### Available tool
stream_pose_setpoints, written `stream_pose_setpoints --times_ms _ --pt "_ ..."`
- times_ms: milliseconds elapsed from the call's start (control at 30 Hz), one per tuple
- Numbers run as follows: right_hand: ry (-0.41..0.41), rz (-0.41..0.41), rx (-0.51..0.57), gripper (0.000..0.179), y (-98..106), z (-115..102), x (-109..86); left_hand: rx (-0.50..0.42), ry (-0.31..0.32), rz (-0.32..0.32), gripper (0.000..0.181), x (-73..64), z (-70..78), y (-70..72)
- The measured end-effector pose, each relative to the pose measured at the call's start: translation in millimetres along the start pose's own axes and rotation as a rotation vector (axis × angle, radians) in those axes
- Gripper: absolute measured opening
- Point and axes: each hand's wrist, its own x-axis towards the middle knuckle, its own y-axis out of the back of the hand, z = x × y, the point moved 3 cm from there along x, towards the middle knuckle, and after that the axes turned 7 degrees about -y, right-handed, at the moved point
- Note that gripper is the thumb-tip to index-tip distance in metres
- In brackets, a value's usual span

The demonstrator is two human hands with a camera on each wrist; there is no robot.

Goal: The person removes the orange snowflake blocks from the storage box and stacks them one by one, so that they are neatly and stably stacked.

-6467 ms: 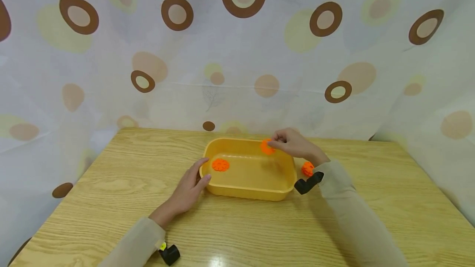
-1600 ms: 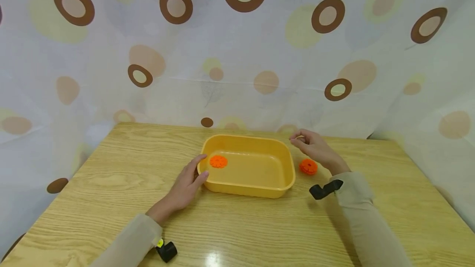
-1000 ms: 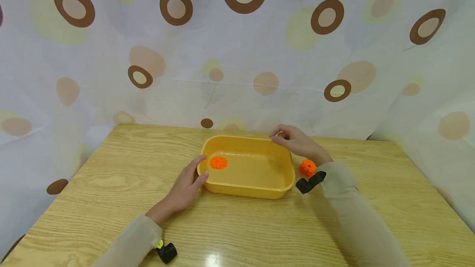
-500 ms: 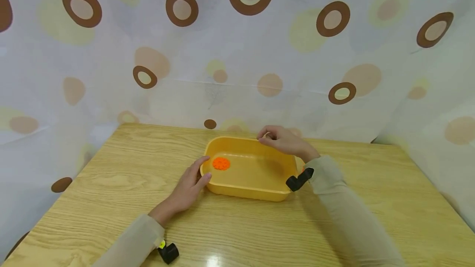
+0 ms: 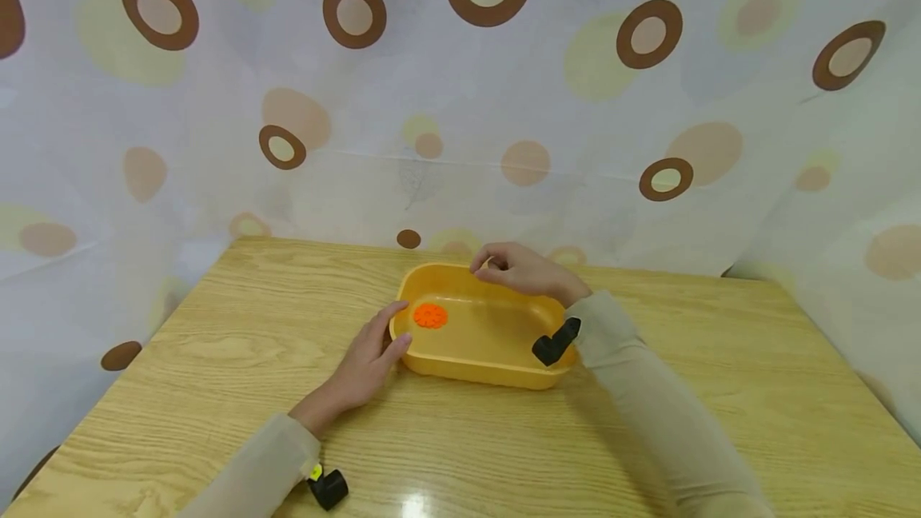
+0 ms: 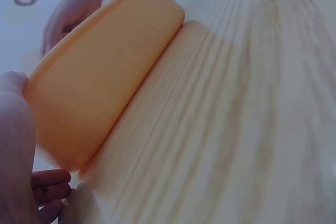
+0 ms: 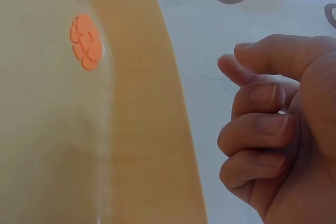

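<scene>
A yellow plastic basin (image 5: 489,374) stands on the wooden table. My left hand (image 5: 367,358) grips its left end, thumb and index finger at the rim; in the left wrist view more fingers (image 6: 51,187) bend near its bottom corner. One orange flower-shaped disc (image 5: 430,316) lies flat on the basin's floor at the left. Above the back rim hovers my right hand (image 5: 525,268), holding nothing. The right wrist view shows its thumb and index finger apart and the other fingers loosely bent, beside the basin wall (image 7: 147,103) and to the right of the disc (image 7: 86,43).
The wooden table (image 5: 460,454) reaches back to a white cloth (image 5: 460,102) printed with brown and beige ovals. A black wrist camera (image 5: 556,342) on the right sleeve overlaps the basin's right end. The spot just right of the basin is hidden by the right sleeve.
Earlier my right hand held an orange disc over the basin's right side; that disc left the hand. Orange discs showed right of the basin, now hidden. The empty right hand has since moved left.
</scene>
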Motion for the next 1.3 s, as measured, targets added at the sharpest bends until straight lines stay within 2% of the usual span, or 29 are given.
stream_pose_setpoints --times_ms 633,833,1033,1300 --pt "0.038 -0.08 -0.018 0.022 -23.2 9.6 30.2 -0.025 -0.01 -0.018 0.048 -0.2 -0.8 -3.8" --pt "0.018 -0.096 -0.013 0.022 -35.6 11.0 36.1 -0.03 0.0 -0.021 0.049 0.0 0.7 -3.9" --pt "-0.004 -0.139 0.014 0.025 -51.2 12.4 42.3 -0.016 -0.026 -0.022 0.049 0.2 0.6 -1.4" --pt "0.011 -0.145 -0.074 0.027 -62.3 16.9 45.9 -0.009 -0.006 -0.013 0.051 1.3 -0.3 -0.1"
